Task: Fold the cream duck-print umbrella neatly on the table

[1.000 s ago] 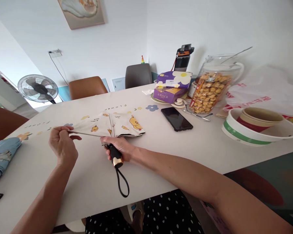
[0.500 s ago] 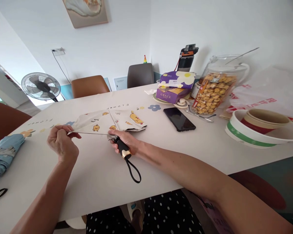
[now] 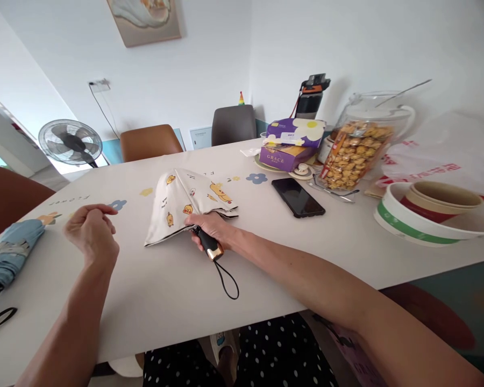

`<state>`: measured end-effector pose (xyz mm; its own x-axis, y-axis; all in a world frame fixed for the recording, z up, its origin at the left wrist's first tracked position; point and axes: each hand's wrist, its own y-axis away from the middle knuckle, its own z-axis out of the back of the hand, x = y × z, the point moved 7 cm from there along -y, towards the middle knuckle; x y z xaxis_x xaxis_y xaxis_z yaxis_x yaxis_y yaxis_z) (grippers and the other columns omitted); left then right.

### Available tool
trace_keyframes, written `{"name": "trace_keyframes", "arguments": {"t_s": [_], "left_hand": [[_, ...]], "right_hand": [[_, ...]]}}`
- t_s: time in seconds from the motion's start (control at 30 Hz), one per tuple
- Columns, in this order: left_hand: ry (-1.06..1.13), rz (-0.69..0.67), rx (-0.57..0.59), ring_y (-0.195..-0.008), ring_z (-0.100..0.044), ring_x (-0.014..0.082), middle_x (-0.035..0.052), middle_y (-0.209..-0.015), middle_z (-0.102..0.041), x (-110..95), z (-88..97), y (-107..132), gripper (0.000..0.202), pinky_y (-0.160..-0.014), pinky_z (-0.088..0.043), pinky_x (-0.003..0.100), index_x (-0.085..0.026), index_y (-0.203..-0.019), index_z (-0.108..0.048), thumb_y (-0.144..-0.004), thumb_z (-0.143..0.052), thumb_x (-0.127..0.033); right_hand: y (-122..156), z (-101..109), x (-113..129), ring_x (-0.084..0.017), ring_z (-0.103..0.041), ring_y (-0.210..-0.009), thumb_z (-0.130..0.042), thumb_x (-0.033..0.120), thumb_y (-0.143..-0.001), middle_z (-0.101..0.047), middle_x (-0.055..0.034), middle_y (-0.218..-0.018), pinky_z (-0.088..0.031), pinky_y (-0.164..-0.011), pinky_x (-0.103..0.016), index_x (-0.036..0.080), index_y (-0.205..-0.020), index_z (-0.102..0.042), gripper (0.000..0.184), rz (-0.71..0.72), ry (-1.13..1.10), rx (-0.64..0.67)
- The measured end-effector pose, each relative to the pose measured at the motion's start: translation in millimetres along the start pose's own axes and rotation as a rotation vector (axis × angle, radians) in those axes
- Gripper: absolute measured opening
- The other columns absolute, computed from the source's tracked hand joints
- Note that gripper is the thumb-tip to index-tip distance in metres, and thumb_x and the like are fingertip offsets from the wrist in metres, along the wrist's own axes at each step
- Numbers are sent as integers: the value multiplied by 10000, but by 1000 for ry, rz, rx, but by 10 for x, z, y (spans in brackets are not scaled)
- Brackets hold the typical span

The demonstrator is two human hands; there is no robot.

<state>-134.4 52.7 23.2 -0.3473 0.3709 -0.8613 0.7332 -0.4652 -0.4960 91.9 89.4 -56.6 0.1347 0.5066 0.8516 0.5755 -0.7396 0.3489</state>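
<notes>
A folding umbrella (image 3: 186, 199), cream with yellow duck prints, lies on the table with its fabric loose and partly fanned. My right hand (image 3: 213, 230) is closed round it where the fabric meets the black handle (image 3: 208, 243), which has a gold end and a black wrist loop hanging toward me. To the left, my left hand (image 3: 92, 231) hovers over the table, apart from the fabric. Its fingers are curled together and I see nothing in them. A rolled blue umbrella (image 3: 13, 252) rests at the far left of the table.
On the right lie a black phone (image 3: 298, 197), glasses, purple tissue packs (image 3: 284, 156), a snack jar (image 3: 349, 153), and a white bowl (image 3: 419, 228) with a brown one inside. A plastic bag (image 3: 443, 150) sits behind. Chairs (image 3: 151, 143) and a fan (image 3: 70, 142) stand beyond the table.
My left hand has let go of the fabric edge it was pulling and moved slightly left. The stretched fabric has dropped back toward the handle. My right hand keeps its grip.
</notes>
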Motion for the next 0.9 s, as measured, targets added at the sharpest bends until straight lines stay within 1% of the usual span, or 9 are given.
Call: {"name": "trace_keyframes", "arguments": {"t_s": [0.07, 0.2, 0.3, 0.43, 0.53, 0.63, 0.7, 0.8, 0.9], "left_hand": [[30, -43, 37, -341, -377, 64, -12, -463, -518, -49, -51, 66, 168, -381, -270, 234, -134, -521, -557, -534, -399, -78], [113, 23, 325, -422, -446, 79, -12, -558, -536, -36, -357, 372, 120, -424, -341, 232, -142, -632, -584, -607, -476, -96], [81, 107, 496, -492, -482, 96, -21, -618, -525, 49, -547, 586, 76, -468, -415, 238, -167, -751, -572, -683, -555, -197], [-118, 181, 496, -748, -566, 153, 33, -871, -575, 203, -580, 613, 313, -587, -484, 261, -179, -939, -540, -709, -618, -377], [-152, 239, 501, -888, -565, 181, 62, -976, -588, 253, -574, 591, 425, -694, -482, 275, -168, -1023, -544, -711, -619, -448], [-67, 326, 617, -843, -582, 187, 65, -923, -625, 261, -644, 663, 418, -711, -480, 290, -148, -974, -591, -745, -576, -498], [36, 450, 660, -827, -596, 205, 75, -885, -641, 298, -683, 735, 438, -713, -494, 311, -130, -953, -605, -747, -573, -515], [212, 648, 666, -868, -615, 249, 101, -885, -656, 370, -728, 821, 442, -749, -518, 354, -109, -980, -612, -757, -583, -489], [372, 742, 635, -939, -617, 264, 108, -946, -664, 389, -747, 832, 401, -823, -521, 373, -131, -1049, -610, -784, -576, -430]], "right_hand": [[59, -55, -6, -95, -436, -357, -612, 214, -706, -436, 43, -482, -387, -291, -213, 181, -668, -417, 201, -13, 53, -7], [118, -157, -75, -103, -431, -335, -615, 230, -666, -426, 48, -444, -396, -281, -226, 183, -667, -434, 186, -13, 154, -18], [82, -178, -138, -114, -452, -359, -605, 246, -651, -440, 40, -437, -415, -290, -229, 177, -697, -467, 161, 25, 201, -18], [38, -162, -201, -112, -451, -363, -599, 275, -654, -453, 31, -440, -415, -286, -225, 173, -703, -466, 175, 23, 258, -21], [53, -185, -176, -107, -457, -369, -611, 255, -649, -441, 50, -458, -419, -291, -218, 183, -725, -448, 194, 52, 237, -3], [74, -216, -165, -100, -460, -372, -614, 251, -659, -441, 58, -472, -421, -300, -210, 187, -746, -438, 206, 56, 224, 23], [77, -220, -166, -97, -465, -379, -618, 260, -668, -449, 57, -480, -423, -308, -203, 184, -755, -439, 213, 57, 224, 34], [78, -218, -178, -100, -471, -378, -620, 290, -683, -469, 49, -476, -417, -308, -198, 179, -774, -445, 227, 42, 254, 56], [92, -240, -185, -97, -464, -362, -618, 298, -693, -472, 50, -464, -410, -303, -193, 175, -784, -444, 231, 20, 292, 99]]}}
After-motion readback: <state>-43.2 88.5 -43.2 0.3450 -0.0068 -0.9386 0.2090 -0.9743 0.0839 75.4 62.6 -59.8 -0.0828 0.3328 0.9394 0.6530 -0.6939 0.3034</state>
